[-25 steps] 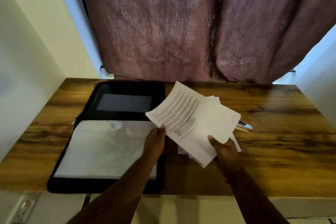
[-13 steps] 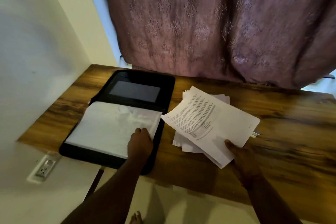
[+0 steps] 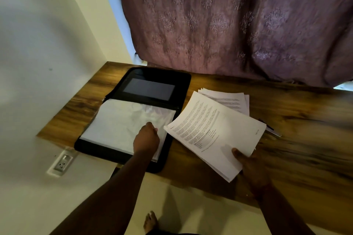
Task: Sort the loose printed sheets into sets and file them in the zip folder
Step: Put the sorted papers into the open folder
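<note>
One set of sheets [image 3: 215, 131] is pinched at its near corner by the right hand [image 3: 248, 164], held above the desk [image 3: 286, 158] beside the open folder [image 3: 133, 120] at the desk's left edge. A clear sleeve [image 3: 122, 122] is touched by the left hand [image 3: 146, 139] — whether it is gripped cannot be told. The sleeve's mouth is best lifted wide before the set is slid in squarely — corners catch easily.

Operator: Is any print legible on the held sheets [image 3: 215, 129]?
Inspector: Lines of print are present on the top page; none resolves into words; a small mark near its far right corner is too blurred to read.
Operator: And the sheets on the desk [image 3: 232, 100], or the zip folder [image 3: 152, 80]?
Inspector: Print lines only, illegible; the folder shows no label.
</note>
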Tool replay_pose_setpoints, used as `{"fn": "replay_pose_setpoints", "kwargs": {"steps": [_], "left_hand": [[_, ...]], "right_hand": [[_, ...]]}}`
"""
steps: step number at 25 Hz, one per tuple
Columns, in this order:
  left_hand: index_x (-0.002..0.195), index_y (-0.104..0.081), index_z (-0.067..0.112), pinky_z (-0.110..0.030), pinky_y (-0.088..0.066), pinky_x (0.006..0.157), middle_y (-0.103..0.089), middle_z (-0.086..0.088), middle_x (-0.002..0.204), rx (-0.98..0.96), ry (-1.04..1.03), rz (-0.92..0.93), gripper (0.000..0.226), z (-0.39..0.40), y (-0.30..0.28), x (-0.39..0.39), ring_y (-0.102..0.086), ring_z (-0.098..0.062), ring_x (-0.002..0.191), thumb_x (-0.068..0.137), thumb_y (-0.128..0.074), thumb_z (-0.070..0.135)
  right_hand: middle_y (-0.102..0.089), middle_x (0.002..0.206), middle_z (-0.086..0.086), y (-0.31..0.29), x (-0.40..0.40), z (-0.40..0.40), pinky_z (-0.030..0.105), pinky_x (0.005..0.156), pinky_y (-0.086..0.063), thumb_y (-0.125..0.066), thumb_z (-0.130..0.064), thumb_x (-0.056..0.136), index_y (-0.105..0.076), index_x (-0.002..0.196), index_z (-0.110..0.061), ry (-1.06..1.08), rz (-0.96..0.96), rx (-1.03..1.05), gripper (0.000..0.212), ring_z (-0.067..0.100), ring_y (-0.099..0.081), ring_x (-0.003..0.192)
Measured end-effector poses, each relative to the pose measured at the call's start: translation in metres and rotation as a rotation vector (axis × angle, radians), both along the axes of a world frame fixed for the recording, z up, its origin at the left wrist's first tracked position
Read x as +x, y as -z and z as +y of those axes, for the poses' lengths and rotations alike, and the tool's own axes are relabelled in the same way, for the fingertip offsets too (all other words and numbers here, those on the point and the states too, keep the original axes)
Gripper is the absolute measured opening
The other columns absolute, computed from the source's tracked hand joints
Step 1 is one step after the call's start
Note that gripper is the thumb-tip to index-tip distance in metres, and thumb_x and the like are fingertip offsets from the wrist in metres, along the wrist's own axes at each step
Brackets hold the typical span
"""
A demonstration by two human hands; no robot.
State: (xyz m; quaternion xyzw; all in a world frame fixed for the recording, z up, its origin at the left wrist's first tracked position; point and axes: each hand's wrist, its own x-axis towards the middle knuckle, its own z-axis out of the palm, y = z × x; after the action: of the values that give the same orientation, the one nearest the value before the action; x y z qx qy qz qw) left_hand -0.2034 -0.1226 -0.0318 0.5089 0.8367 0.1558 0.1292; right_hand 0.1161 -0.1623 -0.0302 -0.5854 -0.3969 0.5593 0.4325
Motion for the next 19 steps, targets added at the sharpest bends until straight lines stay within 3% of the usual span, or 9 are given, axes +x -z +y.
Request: {"fn": "replay_pose_setpoints", "kwargs": {"steps": [3,5,8,11,15,19], "left_hand": [[0.101,-0.047,0.014,-0.028,-0.045,0.063,-0.06,-0.002,0.085,0.033,0.035,0.009,0.015,0.002,-0.005,-0.001,-0.056,-0.014,0.069,0.103,-0.041,0.027],[0.101,-0.046,0.014,-0.028,-0.045,0.061,-0.056,0.002,0.081,0.032,0.062,-0.01,0.016,0.003,-0.009,-0.004,-0.056,-0.014,0.067,0.104,-0.04,0.029],[0.099,-0.046,0.017,-0.029,-0.052,0.065,-0.06,0.001,0.086,-0.028,0.138,-0.064,0.015,0.007,-0.009,-0.018,-0.057,-0.013,0.068,0.103,-0.043,0.031],[0.099,-0.052,0.018,-0.034,-0.055,0.076,-0.065,-0.005,0.099,-0.148,0.247,-0.105,0.009,0.01,-0.006,-0.036,-0.062,-0.02,0.082,0.099,-0.05,0.026],[0.1,-0.061,0.013,-0.032,-0.048,0.075,-0.067,-0.01,0.108,-0.194,0.352,-0.073,0.024,0.012,-0.006,-0.052,-0.062,-0.024,0.09,0.099,-0.042,0.027],[0.09,-0.061,0.018,-0.03,-0.049,0.079,-0.068,-0.007,0.104,-0.223,0.445,-0.074,0.014,0.017,-0.008,-0.057,-0.06,-0.021,0.09,0.094,-0.05,0.025]], "right_hand": [[-0.064,0.107,0.005,-0.001,-0.007,-0.008,0.042,0.082,-0.055,-0.064,-0.021,0.09,-0.053,0.108,-0.026,-0.008,0.032,0.007,0.022,0.025,-0.063,0.097],[-0.064,0.109,0.003,0.001,-0.017,-0.016,0.04,0.082,-0.054,-0.065,-0.021,0.09,-0.053,0.108,-0.029,-0.006,0.025,-0.002,0.023,0.023,-0.062,0.098],[-0.064,0.111,0.002,0.0,-0.032,-0.024,0.044,0.088,-0.053,-0.066,-0.02,0.089,-0.054,0.108,-0.03,0.043,0.009,-0.002,0.024,0.022,-0.061,0.1],[-0.063,0.112,0.002,0.0,-0.039,-0.026,0.051,0.094,-0.051,-0.067,-0.021,0.089,-0.052,0.115,-0.025,0.107,-0.013,0.005,0.03,0.025,-0.06,0.104],[-0.065,0.112,0.009,-0.004,-0.054,-0.036,0.053,0.086,-0.054,-0.07,-0.02,0.086,-0.054,0.111,-0.025,0.15,0.023,-0.011,0.03,0.03,-0.063,0.102],[-0.065,0.114,0.012,-0.01,-0.053,-0.04,0.055,0.086,-0.054,-0.065,-0.02,0.084,-0.056,0.115,-0.022,0.235,0.061,-0.009,0.032,0.033,-0.063,0.103]]}}
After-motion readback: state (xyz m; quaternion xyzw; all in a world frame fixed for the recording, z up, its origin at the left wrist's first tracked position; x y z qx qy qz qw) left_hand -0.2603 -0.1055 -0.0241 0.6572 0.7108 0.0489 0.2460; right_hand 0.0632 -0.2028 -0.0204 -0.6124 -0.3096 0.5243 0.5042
